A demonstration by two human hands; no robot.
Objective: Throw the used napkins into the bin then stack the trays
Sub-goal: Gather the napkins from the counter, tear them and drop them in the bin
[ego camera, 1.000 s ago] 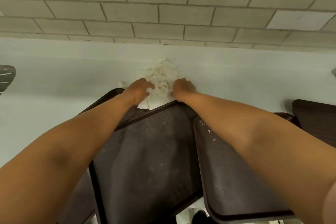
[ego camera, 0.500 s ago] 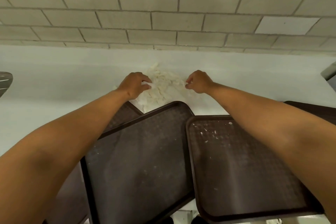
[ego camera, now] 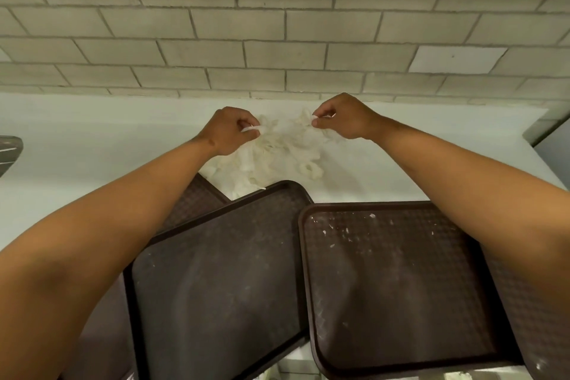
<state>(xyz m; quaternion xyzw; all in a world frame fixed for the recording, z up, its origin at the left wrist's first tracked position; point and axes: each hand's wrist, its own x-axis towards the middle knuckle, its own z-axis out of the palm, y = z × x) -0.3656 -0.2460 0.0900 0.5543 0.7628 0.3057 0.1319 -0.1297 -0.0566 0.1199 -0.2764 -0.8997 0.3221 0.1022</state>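
A heap of crumpled white napkins [ego camera: 279, 151] lies on the pale counter close to the brick wall. My left hand [ego camera: 229, 131] pinches the heap's left edge, and my right hand [ego camera: 342, 120] pinches its right edge. Nearer to me lie dark brown trays: a tilted middle tray [ego camera: 222, 281] overlapping another tray [ego camera: 194, 203] under my left arm, and a right tray [ego camera: 394, 284] flecked with white crumbs. No bin is in view.
The pale counter [ego camera: 92, 139] runs left to right under a grey brick wall [ego camera: 277, 25]. A dark curved object [ego camera: 9, 153] sits at the far left edge. A grey corner [ego camera: 552, 129] shows at the far right.
Both hands moved away from the tray edge toward the wall and apart, pulling the napkin heap off the tray onto the counter. The view tilted so more of the trays shows.
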